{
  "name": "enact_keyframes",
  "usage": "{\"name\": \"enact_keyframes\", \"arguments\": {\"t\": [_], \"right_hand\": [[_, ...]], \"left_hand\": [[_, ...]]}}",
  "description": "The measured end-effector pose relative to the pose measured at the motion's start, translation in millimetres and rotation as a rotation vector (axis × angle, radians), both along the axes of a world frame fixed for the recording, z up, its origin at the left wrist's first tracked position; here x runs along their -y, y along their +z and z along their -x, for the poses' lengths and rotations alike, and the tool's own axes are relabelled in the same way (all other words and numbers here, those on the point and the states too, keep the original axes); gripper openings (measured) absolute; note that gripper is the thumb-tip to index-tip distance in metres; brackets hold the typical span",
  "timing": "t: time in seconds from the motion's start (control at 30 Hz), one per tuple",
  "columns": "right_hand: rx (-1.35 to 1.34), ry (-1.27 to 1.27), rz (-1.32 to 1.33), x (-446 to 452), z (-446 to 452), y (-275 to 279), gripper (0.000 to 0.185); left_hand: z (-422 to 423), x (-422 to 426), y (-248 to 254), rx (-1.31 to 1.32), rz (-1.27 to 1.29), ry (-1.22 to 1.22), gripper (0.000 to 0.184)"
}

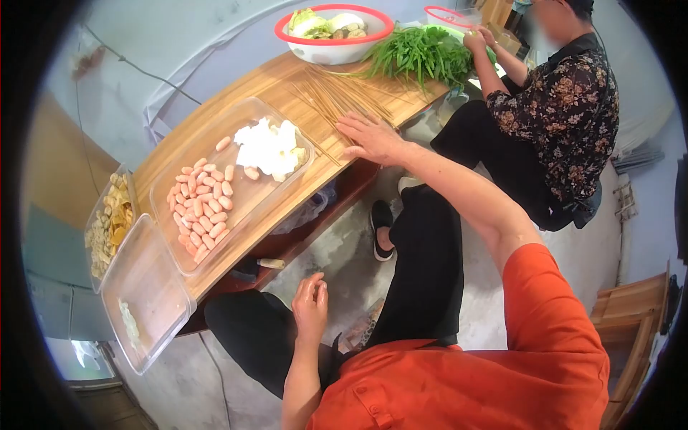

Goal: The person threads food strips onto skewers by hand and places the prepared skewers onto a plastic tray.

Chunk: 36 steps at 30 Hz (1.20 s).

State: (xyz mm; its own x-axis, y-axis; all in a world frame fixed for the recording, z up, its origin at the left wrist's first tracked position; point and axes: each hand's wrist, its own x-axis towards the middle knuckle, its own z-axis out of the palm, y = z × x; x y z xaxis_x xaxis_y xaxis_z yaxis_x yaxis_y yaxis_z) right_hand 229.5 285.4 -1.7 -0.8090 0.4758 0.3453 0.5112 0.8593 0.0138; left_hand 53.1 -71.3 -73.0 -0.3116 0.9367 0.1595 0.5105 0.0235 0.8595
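My right hand [371,137] lies with its fingers spread on the ends of thin wooden sticks [337,93], which are fanned across the wooden table. Above my lap, my left hand [310,308] is loosely closed with its fingertips together, and nothing shows in it. A clear tray [240,236] between the sticks and the table's left part holds several small pink sausages [201,204] and a pile of white pieces [269,147], overexposed in places. Nothing from the tray is in either hand.
Green leafy vegetables [423,56] and a red-rimmed bowl [333,51] of vegetables stand at the back. At the left are a tilted clear container [147,294] and a tray of yellowish pieces [111,229]. A co-worker [566,107] sits at the right, hands near the greens.
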Motion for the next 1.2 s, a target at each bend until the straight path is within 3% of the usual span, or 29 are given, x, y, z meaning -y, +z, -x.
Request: {"name": "enact_keyframes", "arguments": {"t": [0.33,0.4,0.63,0.9,1.1,1.17,1.2], "right_hand": [[0.126,-0.177,0.051,-5,1,5,0.066],[-0.032,-0.128,0.079,7,17,0,0.062],[-0.033,0.039,0.008,43,60,-4,0.053],[-0.077,-0.256,0.013,24,76,-8,0.047],[-0.307,-0.167,0.009,43,51,15,0.029],[-0.463,-0.245,0.108,47,32,23,0.016],[-0.584,-0.238,0.014,47,24,22,0.008]], "left_hand": [[-2,-3,2,0.005,0.033,-0.016,0.025],[-2,-3,-3,-0.020,0.000,-0.021,0.023],[-4,-3,3,0.031,0.039,-0.015,0.023],[-1,1,1,-0.004,0.055,-0.031,0.022],[-1,0,2,-0.023,0.022,-0.054,0.020],[-1,0,8,0.013,0.061,-0.049,0.021],[-1,0,10,0.016,0.058,-0.050,0.020]]}}
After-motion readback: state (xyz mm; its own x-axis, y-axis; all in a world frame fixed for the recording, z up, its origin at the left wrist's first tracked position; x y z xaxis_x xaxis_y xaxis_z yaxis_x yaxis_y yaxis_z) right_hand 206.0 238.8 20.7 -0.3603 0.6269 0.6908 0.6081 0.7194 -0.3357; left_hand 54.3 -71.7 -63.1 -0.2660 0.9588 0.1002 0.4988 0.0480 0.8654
